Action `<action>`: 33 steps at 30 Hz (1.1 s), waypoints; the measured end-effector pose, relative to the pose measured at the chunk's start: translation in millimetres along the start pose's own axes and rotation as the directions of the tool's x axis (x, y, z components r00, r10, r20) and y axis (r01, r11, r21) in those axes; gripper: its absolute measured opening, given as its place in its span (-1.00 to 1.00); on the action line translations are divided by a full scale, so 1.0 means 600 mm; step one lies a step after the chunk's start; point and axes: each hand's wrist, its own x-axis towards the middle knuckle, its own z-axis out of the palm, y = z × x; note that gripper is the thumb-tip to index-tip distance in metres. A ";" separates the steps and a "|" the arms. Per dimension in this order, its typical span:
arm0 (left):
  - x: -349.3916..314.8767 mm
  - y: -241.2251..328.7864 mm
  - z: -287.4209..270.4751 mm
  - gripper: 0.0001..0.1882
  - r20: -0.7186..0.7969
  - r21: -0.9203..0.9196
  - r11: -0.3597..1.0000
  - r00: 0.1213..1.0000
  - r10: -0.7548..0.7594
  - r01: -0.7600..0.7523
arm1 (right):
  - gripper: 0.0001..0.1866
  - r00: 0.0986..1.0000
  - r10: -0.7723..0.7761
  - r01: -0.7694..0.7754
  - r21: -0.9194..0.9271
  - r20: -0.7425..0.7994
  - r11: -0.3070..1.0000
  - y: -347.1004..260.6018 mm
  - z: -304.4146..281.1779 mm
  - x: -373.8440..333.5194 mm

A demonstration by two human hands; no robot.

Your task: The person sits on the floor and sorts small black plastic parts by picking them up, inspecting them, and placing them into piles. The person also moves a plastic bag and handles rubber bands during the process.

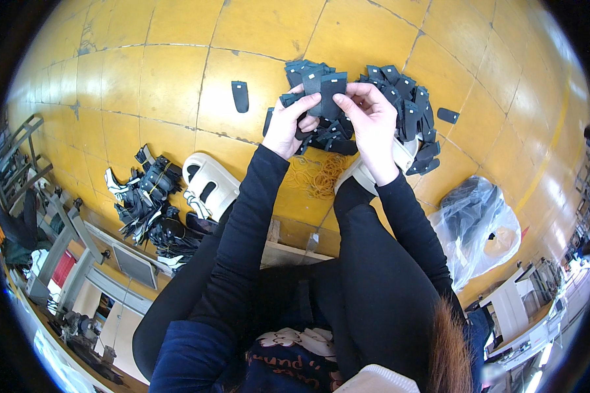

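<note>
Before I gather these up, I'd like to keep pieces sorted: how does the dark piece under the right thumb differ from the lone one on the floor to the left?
The held piece is pinched by the right hand; the lone piece lies flat on the yellow floor. The held piece overlaps a neighbouring piece; the lone piece touches no other. Both are dark, with a small white mark near the far end.
</note>
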 end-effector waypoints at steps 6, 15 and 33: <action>-0.001 0.003 0.014 -0.71 -0.151 0.450 0.885 0.967 0.203 -0.116 | -0.85 0.997 0.076 -0.076 0.015 0.024 0.997 -0.012 -0.007 0.003; 0.010 -0.011 0.016 -0.65 0.013 0.874 0.397 0.829 0.558 -0.281 | -0.78 0.963 0.267 -0.267 -0.007 0.033 0.964 -0.006 -0.005 0.005; 0.001 -0.001 -0.031 -0.76 -0.229 0.374 0.925 0.973 0.031 0.058 | -0.76 0.978 0.191 -0.176 -0.153 0.087 0.972 0.025 0.002 0.007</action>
